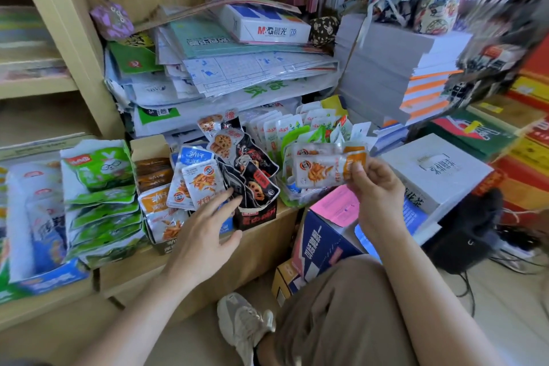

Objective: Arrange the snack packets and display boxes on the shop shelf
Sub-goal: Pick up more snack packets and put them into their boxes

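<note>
below the m&g box (269,25), our right hand (377,187) pinches orange-and-silver snack packets (319,171) above the shelf (267,246), while our left hand (205,235), fingers spread, meets black packets (252,169) standing in their display box (255,218).

The right hand (375,187) pinches silver-and-orange snack packets (320,168); the left hand (205,235) reaches, fingers spread, toward black packets (255,178).

head | worn, looks forward-down | close over shelf (267,217) | single view
</note>
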A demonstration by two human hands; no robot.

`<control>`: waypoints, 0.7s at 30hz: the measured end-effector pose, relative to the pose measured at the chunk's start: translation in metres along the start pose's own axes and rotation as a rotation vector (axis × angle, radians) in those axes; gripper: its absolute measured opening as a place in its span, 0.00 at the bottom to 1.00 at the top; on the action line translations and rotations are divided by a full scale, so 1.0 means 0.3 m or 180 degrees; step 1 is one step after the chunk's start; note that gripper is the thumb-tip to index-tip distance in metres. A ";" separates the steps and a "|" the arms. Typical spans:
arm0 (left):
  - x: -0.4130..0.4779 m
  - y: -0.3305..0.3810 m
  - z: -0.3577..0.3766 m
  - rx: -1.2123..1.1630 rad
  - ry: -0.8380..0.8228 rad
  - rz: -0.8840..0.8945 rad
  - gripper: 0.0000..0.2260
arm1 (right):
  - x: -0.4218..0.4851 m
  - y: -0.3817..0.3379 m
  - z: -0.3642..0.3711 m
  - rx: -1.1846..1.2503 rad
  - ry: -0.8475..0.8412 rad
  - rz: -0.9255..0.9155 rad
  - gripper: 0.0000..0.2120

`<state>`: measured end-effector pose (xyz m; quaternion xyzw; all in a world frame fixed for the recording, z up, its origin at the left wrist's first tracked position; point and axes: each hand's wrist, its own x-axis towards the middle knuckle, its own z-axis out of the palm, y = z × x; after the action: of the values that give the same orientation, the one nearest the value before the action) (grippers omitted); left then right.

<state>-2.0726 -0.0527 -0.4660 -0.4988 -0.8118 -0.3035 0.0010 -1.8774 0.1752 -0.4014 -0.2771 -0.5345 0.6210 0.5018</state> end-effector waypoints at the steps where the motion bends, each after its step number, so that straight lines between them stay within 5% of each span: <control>1: 0.000 0.007 -0.008 -0.0118 0.0014 -0.0035 0.27 | -0.017 -0.005 0.006 0.0061 -0.0088 0.0117 0.03; 6: -0.010 0.035 -0.070 -0.0352 0.0269 -0.0141 0.24 | -0.066 -0.022 0.054 0.0155 -0.0465 0.0326 0.03; 14: -0.120 -0.093 -0.144 0.0920 0.0296 -0.0201 0.21 | -0.152 -0.017 0.234 -0.0243 -0.1012 0.0109 0.03; 21: -0.216 -0.153 -0.178 0.1123 0.0599 0.0453 0.14 | -0.209 0.018 0.413 -0.0627 -0.1262 -0.0393 0.01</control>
<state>-2.0932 -0.1463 -0.4646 -0.5165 -0.8114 -0.2010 0.1856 -1.9670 0.0702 -0.3845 -0.1641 -0.6966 0.5763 0.3945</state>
